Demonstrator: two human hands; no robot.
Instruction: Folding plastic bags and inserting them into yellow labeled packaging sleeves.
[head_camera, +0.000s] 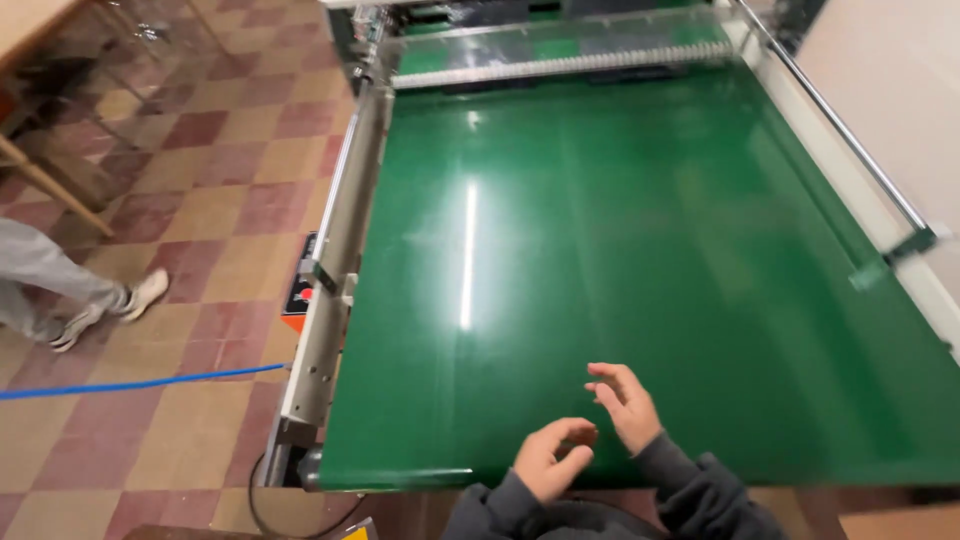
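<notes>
My left hand (550, 460) hovers over the near edge of a shiny green conveyor belt (600, 250), fingers curled loosely and holding nothing. Just to its right, my right hand (625, 400) is also empty, its fingers spread and slightly bent above the belt. Both wrists wear dark grey sleeves. The two hands are close together but apart. Nothing lies on the belt surface.
A metal side rail (335, 270) runs along the belt's left edge, and a thin rod (850, 140) along the right. A roller (560, 66) crosses the far end. A blue hose (140, 382) lies on the tiled floor. Another person's legs and shoes (80, 300) are at left.
</notes>
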